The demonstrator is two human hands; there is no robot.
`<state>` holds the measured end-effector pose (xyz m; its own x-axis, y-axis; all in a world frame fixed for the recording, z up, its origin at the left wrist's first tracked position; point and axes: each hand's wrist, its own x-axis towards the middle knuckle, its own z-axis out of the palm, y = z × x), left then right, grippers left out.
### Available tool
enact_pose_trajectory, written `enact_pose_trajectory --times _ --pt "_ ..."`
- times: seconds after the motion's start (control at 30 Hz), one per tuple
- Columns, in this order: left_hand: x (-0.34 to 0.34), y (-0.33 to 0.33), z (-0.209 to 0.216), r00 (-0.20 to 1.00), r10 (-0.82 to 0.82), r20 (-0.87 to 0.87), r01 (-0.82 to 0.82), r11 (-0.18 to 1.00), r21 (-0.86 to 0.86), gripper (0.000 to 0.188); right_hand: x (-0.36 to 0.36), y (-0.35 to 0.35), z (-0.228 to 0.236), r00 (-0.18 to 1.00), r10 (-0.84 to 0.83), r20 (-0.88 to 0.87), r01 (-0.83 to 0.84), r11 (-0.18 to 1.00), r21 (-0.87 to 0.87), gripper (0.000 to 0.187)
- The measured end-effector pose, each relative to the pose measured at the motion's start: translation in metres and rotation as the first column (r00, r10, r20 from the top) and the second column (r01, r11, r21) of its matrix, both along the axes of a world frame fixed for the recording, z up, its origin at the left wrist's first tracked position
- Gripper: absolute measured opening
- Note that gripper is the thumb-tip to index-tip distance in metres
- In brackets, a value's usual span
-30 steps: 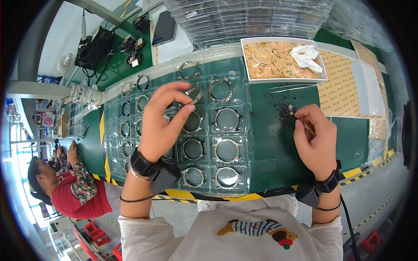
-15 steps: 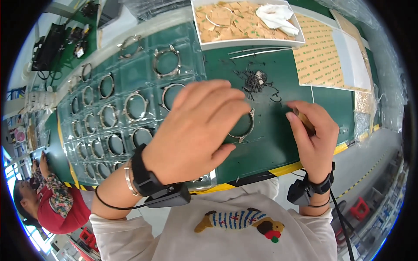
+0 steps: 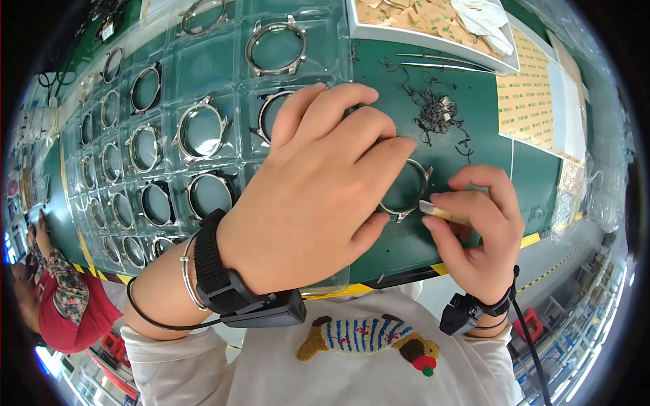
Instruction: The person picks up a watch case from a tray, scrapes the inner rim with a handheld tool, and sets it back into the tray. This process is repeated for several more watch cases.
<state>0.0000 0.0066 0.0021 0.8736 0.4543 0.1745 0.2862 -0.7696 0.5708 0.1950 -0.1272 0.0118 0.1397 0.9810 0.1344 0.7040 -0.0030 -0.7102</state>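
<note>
My left hand [image 3: 311, 183] reaches over the right side of a clear plastic tray [image 3: 203, 62], fingers curled. Its forefinger and thumb close around the left side of a metal ring-shaped watch case [image 3: 429, 177] on the green table; the contact is hidden behind the hand. My right hand [image 3: 484, 223] pinches a short, pale yellow tool [image 3: 447, 214] with a whitish flat tip. That tip is close to the watch case's lower right edge; I cannot tell if they touch. More watch cases [image 3: 202, 128] sit in the tray's compartments.
A pile of black shreds [image 3: 437, 114] lies beyond the watch case. Behind are thin metal sticks [image 3: 447, 65] and a white box [image 3: 433, 42] of brown paper scraps. Printed tan sheets [image 3: 531, 101] lie at right. Striped tape [image 3: 406, 274] marks the near edge. Another person [image 3: 74, 304] sits at left.
My right hand has come closer to the watch case, bringing the tool's tip into sight beside it. My left hand keeps its place at the case. The whole view has shifted.
</note>
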Motion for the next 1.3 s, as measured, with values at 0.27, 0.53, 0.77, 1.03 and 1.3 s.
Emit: enact_pose_trajectory --times 0.27,0.53,0.77,1.03,1.3 --pt "0.004 -0.010 0.003 0.996 0.080 -0.035 -0.081 0.996 -0.025 0.069 -0.004 0.012 0.000 0.981 0.172 0.089 -0.172 0.985 -0.015 0.025" --pt "0.004 -0.009 -0.001 0.999 0.041 0.002 -0.041 0.998 -0.052 0.066 -0.003 0.021 -0.002 0.962 0.222 0.156 -0.233 0.971 0.057 0.026" --pt "0.005 -0.009 -0.002 0.999 0.040 0.009 -0.040 0.998 -0.043 0.063 0.007 0.027 -0.007 0.924 0.360 0.126 -0.373 0.923 0.094 0.024" --pt "0.006 -0.009 -0.004 0.999 0.041 0.016 -0.040 0.999 -0.037 0.061 0.012 0.031 -0.009 0.925 0.377 0.053 -0.380 0.922 0.070 0.021" --pt "0.006 -0.010 -0.006 0.998 0.047 0.039 -0.044 0.997 -0.063 0.060 0.011 0.033 -0.008 0.907 0.409 0.102 -0.417 0.905 0.081 0.024"
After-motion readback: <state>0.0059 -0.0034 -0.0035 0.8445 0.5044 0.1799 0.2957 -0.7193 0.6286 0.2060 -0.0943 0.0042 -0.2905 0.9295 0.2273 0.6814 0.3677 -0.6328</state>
